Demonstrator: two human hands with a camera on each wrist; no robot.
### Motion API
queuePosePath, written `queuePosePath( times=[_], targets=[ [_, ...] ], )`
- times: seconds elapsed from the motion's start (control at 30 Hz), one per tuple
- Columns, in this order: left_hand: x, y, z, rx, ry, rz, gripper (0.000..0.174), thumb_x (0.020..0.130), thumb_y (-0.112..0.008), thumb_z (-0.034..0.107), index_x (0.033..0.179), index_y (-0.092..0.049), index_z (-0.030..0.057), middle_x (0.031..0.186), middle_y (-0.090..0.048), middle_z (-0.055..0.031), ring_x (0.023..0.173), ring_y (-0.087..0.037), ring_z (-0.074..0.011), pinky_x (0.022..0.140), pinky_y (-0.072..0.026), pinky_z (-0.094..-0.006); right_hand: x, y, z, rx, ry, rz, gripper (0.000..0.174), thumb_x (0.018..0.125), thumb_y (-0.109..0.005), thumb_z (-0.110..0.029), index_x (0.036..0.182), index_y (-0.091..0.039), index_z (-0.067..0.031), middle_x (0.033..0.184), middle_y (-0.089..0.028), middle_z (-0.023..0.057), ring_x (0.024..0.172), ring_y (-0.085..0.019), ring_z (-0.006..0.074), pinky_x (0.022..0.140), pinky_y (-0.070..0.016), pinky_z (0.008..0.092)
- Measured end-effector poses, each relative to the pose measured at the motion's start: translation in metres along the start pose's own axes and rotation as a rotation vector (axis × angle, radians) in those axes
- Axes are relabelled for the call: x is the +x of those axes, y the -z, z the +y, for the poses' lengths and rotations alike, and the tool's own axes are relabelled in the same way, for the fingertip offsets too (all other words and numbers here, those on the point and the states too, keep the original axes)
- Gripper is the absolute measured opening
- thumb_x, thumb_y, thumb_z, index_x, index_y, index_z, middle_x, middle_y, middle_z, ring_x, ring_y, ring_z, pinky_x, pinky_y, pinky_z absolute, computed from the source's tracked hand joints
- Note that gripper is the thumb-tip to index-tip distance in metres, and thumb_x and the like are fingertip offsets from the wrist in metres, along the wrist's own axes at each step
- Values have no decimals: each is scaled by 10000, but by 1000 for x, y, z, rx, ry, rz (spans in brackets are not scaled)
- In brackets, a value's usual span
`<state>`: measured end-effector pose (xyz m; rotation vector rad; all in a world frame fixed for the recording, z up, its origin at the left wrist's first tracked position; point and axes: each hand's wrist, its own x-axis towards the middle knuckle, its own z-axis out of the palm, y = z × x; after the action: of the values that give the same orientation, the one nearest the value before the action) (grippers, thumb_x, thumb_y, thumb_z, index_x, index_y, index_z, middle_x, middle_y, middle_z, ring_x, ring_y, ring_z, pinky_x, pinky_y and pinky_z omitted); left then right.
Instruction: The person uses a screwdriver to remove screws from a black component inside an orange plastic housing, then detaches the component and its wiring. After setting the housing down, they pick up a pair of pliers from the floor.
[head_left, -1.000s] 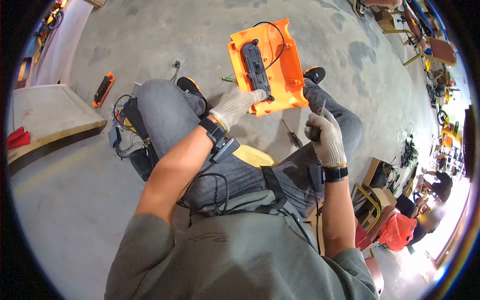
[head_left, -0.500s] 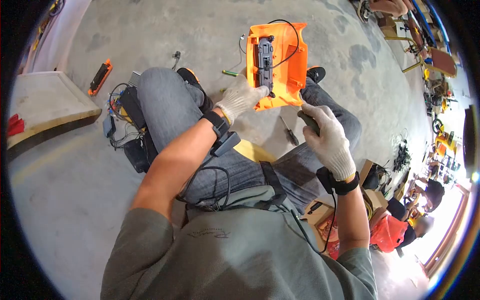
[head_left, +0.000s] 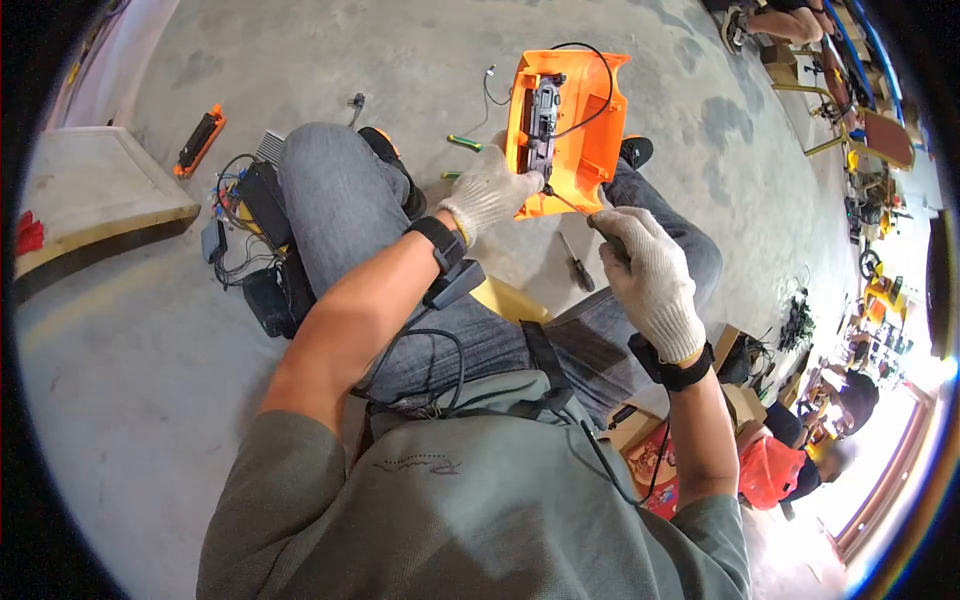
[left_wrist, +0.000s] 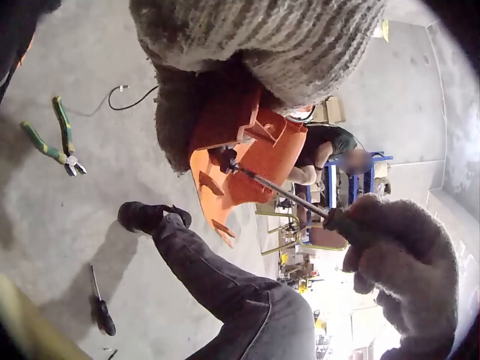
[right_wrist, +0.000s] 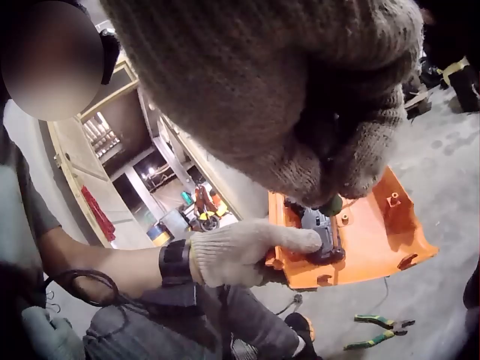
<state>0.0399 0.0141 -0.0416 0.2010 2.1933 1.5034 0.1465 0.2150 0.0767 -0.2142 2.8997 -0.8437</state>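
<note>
My gloved left hand (head_left: 492, 195) grips the near left edge of an orange plastic cover (head_left: 598, 140), its thumb on the end of a dark module (head_left: 541, 125) set inside. A black cable loops from the module over the cover. In my gloved right hand (head_left: 655, 285) is a screwdriver, held by its dark green handle (head_left: 612, 238). The screwdriver's metal shaft (left_wrist: 289, 196) reaches, in the left wrist view, to a black mount (left_wrist: 225, 157) at the module's near end. The tip itself is hidden at that mount.
Green-handled pliers (left_wrist: 56, 142) and a second screwdriver (head_left: 578, 270) lie on the floor. An orange-and-black part (head_left: 200, 142) is farther left, near a pale panel (head_left: 110, 190). Black boxes with wires (head_left: 265, 205) sit beside the left leg. Other people and chairs are at the right.
The right hand has moved up and inward, bringing the screwdriver from beside the cover to the module's near end. The left hand has shifted the cover right and turned it more upright.
</note>
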Motion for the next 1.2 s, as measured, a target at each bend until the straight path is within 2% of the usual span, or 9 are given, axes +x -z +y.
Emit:
queuePosePath(
  times=[0.07,0.37,0.53,0.6,0.77,0.9,0.97,1.1,1.2],
  targets=[
    [3,-7,-10,13,-25,102,382,807,-739,293,1088,-678,42,880,-743,-170,807,-728,-342,749,-571,-447,1,0,-1,-7,-7,-5,291,895,-664,50,1174,-689,-29,1185,-699,158,1034,-720,331,875,-574,364],
    [2,1,-2,29,20,-8,472,840,-722,238,1231,-589,10,952,-728,-223,901,-718,-401,820,-560,-488,1,-3,-5,-121,-12,-22,351,863,-666,44,1194,-688,-72,1153,-606,182,1001,-675,387,838,-569,438],
    [4,-6,-12,83,2,72,442,800,-762,307,1138,-671,38,904,-748,-197,850,-738,-360,780,-575,-462,2,-2,-5,-133,49,-10,363,887,-690,-17,1239,-665,-102,1153,-591,199,991,-675,411,836,-568,473],
    [4,-7,-14,81,-3,93,450,797,-768,302,1145,-662,36,908,-747,-199,856,-739,-362,785,-576,-462,5,2,-12,-123,-121,-89,400,906,-686,-36,1297,-616,-85,1177,-591,213,982,-681,426,828,-571,488],
    [3,-3,-9,51,-4,4,498,839,-712,229,1242,-570,-27,987,-707,-260,939,-705,-431,827,-552,-498,4,-10,-7,-156,-137,55,440,954,-678,-97,1369,-532,-73,1212,-611,215,974,-695,425,820,-585,488],
    [0,0,-4,24,17,-15,498,833,-711,224,1237,-569,-31,1002,-698,-260,949,-699,-430,830,-552,-494,4,-14,4,-116,-9,42,495,957,-687,-126,1411,-492,-87,1216,-618,209,970,-704,419,812,-595,484],
    [3,-5,-15,30,-30,42,454,800,-754,268,1167,-639,27,918,-746,-195,866,-739,-355,787,-572,-448,5,-17,-1,-118,-104,53,519,941,-689,-101,1418,-486,-83,1234,-606,216,981,-700,425,812,-596,485],
    [6,-6,-20,51,-50,29,448,804,-739,258,1171,-638,24,901,-745,-191,852,-737,-356,786,-570,-452,6,-11,-13,-72,-225,38,538,916,-692,-54,1409,-480,-63,1251,-590,231,1014,-689,437,804,-597,482],
    [3,-3,-12,40,-13,-6,481,826,-708,208,1226,-569,-20,1006,-699,-245,947,-701,-418,837,-559,-487,1,-18,-2,-110,-103,56,503,934,-687,-64,1395,-486,-54,1194,-620,220,1007,-692,437,803,-594,480]
  ],
)
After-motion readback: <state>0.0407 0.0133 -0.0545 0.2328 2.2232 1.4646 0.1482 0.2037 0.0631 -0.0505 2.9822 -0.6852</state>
